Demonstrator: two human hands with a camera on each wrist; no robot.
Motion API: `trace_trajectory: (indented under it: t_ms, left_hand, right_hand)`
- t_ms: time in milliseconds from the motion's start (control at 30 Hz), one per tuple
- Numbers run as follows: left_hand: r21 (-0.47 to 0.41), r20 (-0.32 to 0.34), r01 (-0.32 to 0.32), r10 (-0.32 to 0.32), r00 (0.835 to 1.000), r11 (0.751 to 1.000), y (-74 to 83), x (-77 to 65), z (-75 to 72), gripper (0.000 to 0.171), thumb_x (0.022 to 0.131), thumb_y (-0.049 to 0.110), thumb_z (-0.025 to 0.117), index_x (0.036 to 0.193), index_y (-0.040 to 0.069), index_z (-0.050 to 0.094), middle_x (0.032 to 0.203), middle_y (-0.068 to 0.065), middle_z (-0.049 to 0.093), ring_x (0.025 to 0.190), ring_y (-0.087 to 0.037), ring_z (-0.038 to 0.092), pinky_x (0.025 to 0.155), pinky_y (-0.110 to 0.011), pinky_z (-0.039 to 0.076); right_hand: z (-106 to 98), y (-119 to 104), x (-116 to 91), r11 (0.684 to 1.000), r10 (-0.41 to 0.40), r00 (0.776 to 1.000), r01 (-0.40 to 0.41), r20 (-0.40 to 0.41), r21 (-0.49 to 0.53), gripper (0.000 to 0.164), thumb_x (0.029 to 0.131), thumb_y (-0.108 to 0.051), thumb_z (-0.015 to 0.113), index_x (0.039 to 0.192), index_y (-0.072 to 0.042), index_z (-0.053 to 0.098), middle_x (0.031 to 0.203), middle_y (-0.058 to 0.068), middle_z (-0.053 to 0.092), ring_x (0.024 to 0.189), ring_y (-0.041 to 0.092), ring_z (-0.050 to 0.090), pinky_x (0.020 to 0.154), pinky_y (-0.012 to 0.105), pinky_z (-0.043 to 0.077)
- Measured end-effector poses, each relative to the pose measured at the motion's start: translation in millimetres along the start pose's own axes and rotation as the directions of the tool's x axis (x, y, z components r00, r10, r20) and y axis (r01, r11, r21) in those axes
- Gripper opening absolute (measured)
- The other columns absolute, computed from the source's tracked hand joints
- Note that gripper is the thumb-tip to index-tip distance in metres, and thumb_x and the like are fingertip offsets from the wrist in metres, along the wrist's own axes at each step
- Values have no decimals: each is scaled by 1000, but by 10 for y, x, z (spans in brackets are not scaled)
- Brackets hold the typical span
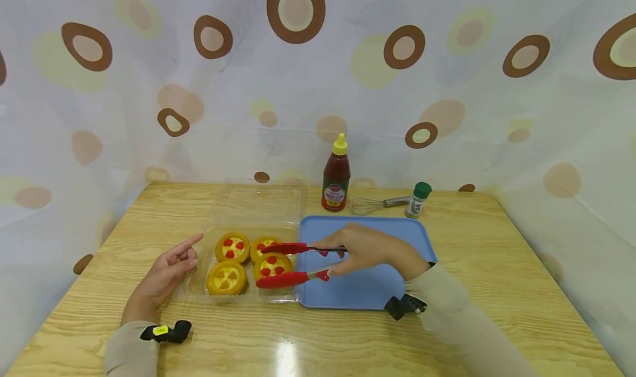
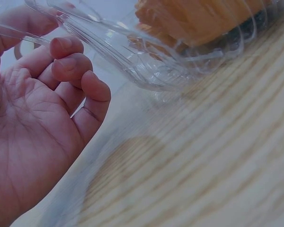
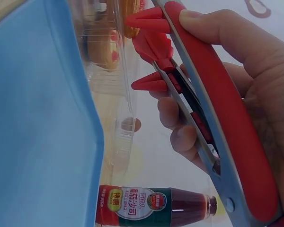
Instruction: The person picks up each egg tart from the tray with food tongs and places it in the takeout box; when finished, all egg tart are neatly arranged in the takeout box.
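Note:
My right hand (image 1: 365, 247) grips a pair of red-tipped tongs (image 3: 227, 118), thumb on one arm and fingers on the other. The tong heads are spread apart over the front right tart (image 1: 272, 272), which has red toppings. Whether they touch it I cannot tell. Several round golden tarts, among them a back left one (image 1: 232, 248) and a front left one (image 1: 226, 278) with yellow wedges, sit in an open clear plastic box (image 1: 199, 286). At its left rim, my left hand (image 1: 166, 275) pinches the thin plastic edge, forefinger stretched out.
A blue tray (image 1: 348, 291) lies right of the box. Behind it stand a ketchup bottle (image 1: 336, 181) with a yellow cap and a green-capped shaker (image 1: 418, 200), with a whisk (image 1: 372, 205) lying between them. The clear lid (image 1: 258, 203) is folded back toward the patterned curtain (image 1: 298, 90).

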State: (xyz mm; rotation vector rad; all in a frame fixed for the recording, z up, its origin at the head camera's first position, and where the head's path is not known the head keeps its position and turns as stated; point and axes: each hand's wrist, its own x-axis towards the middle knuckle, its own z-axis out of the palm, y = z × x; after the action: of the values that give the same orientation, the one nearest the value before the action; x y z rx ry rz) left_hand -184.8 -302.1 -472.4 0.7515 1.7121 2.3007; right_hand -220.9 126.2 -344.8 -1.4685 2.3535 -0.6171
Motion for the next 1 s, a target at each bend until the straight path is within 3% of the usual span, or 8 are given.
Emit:
trace_trajectory:
  t_ms: [133, 333, 567, 800, 1000]
  left_hand:
    - [-2, 3, -1, 1, 1000, 1000, -7, -1, 5, 53, 95, -12, 36, 143, 11, 41, 91, 5, 50, 77, -4, 47, 72, -18, 44]
    - [2, 4, -3, 3, 1000, 1000, -1, -9, 11, 53, 95, -11, 37, 144, 9, 40, 91, 5, 51, 79, -4, 48, 72, -17, 44]
    - [13, -7, 0, 0, 1000, 1000, 10, -11, 11, 52, 95, -11, 38, 143, 9, 41, 91, 5, 50, 78, -4, 48, 72, -17, 43]
    - [37, -33, 9, -7, 999, 999, 10, -10, 15, 52, 95, -11, 38, 144, 9, 40, 90, 5, 49, 78, -4, 47, 71, -16, 43]
    - [43, -35, 11, -10, 999, 999, 10, -9, 14, 53, 95, -12, 37, 142, 11, 43, 89, 5, 49, 77, -4, 47, 70, -16, 42]
  right_hand:
    - [41, -3, 63, 1000, 6, 1000, -6, 30, -20, 53, 83, -22, 72, 130, -3, 57, 109, 5, 67, 65, 1, 47, 59, 19, 42]
    - [80, -31, 121, 999, 24, 997, -21, 67, -32, 54, 84, -22, 71, 132, -3, 55, 101, 7, 68, 59, 2, 41, 54, 18, 36]
    - [81, -56, 158, 997, 47, 996, -43, 69, -56, 54, 84, -22, 71, 132, -3, 55, 85, 0, 65, 55, 2, 38, 52, 18, 33]
    - [76, -60, 183, 994, 54, 997, -48, 62, -94, 54, 84, -21, 71, 132, -3, 55, 94, 4, 67, 55, 2, 39, 53, 18, 35]
    - [82, -51, 180, 995, 61, 996, -55, 64, -79, 54, 84, -22, 71, 132, -4, 55, 87, 0, 65, 53, 2, 38, 52, 17, 35]
